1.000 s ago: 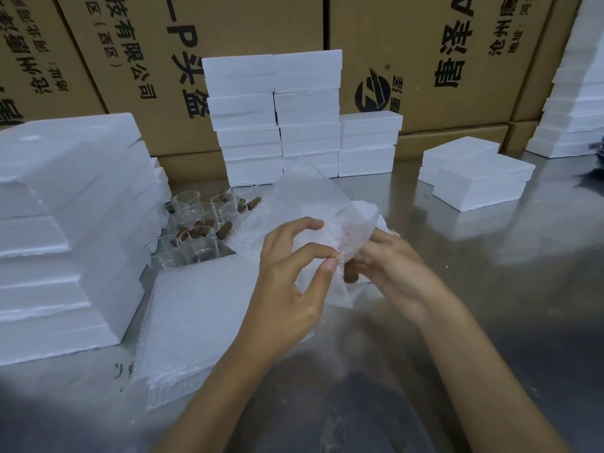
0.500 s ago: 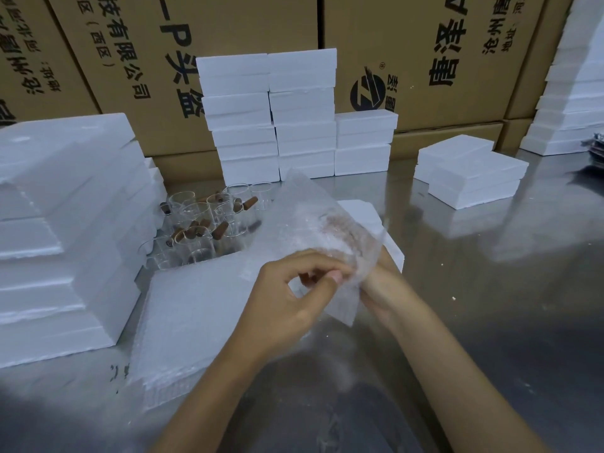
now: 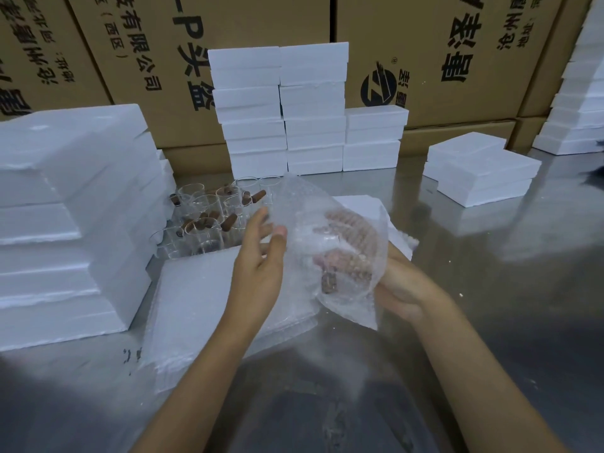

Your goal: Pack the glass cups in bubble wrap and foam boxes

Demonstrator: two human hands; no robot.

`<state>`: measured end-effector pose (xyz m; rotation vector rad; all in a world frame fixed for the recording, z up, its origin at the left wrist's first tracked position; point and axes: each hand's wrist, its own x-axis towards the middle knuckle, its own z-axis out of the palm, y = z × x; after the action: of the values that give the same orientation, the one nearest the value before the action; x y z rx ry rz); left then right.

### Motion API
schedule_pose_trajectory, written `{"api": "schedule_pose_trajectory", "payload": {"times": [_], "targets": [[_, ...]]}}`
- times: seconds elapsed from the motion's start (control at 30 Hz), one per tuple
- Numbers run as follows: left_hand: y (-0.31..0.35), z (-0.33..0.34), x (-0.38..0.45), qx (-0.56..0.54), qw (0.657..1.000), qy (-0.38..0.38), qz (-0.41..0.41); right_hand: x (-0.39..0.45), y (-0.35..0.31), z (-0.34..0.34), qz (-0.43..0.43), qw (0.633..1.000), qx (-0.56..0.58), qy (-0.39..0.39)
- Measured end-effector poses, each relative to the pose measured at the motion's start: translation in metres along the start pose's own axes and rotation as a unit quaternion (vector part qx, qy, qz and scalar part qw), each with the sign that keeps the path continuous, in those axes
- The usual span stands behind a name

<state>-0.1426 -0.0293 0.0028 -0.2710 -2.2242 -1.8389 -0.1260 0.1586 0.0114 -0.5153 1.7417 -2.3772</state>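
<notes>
shiny metal table [image 3: 490,289], cardboard cartons [image 3: 425,60] behind

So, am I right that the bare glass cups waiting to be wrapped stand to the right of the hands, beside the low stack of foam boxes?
Not quite: the head view shows the glass cups to the left of the hands, beside the tall stack of foam boxes. The right hand holds the bubble wrap.
</notes>
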Motion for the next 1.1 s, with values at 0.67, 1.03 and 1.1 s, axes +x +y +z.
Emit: {"api": "schedule_pose_trajectory", "payload": {"times": [0.67, 1.03, 1.1], "targets": [[0.005, -0.01, 0.004, -0.146, 0.97, -0.11, -0.162, -0.005, -0.002, 0.013, -0.001, 0.999, -0.045, 0.027], [0.008, -0.022, 0.013, -0.303, 0.941, 0.011, -0.152, 0.002, -0.021, -0.003, -0.079, 0.952, -0.135, 0.263], [0.009, -0.028, 0.014, -0.335, 0.931, 0.031, -0.142, -0.001, -0.023, -0.013, -0.057, 0.932, -0.178, 0.309]]}}
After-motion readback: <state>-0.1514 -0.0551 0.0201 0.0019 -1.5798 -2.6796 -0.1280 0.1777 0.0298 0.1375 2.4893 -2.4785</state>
